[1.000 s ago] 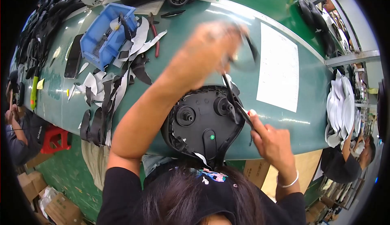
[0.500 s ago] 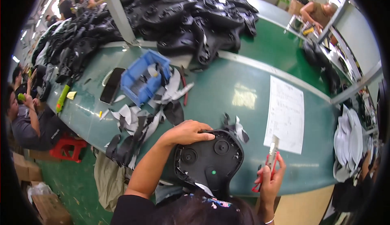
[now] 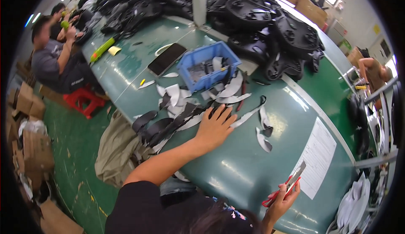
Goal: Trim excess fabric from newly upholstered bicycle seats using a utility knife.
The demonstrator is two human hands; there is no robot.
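Note:
My left hand (image 3: pixel 214 126) lies with fingers spread on a heap of black and white offcuts (image 3: pixel 185 118), palm down, holding nothing I can see. Curved strips (image 3: pixel 249 113) of the same scrap stick out past its fingertips. In my right hand (image 3: pixel 283 198) is a red-handled cutting tool (image 3: pixel 297 177) with a long silver blade part, pointing up and away. It hovers near the lower edge of a printed sheet (image 3: pixel 318 158). Just beyond the heap stands a blue bin (image 3: pixel 209 67) with grey scraps inside. A few loose offcuts (image 3: pixel 263 139) lie to the right of my left hand.
Black moulded shells (image 3: pixel 291 33) pile up behind a metal post (image 3: pixel 199 4). A dark phone (image 3: pixel 167 59) and a yellow-green tool (image 3: pixel 102 50) lie at left. One person (image 3: pixel 63 61) sits by a red stool (image 3: pixel 84 101); another (image 3: pixel 373 73) works far right. White pieces (image 3: pixel 352 204) hang at right.
The black moulded shell under my left hand has gone from the table. That hand now spreads over the offcuts. The view has swung left; my right hand still holds the tool.

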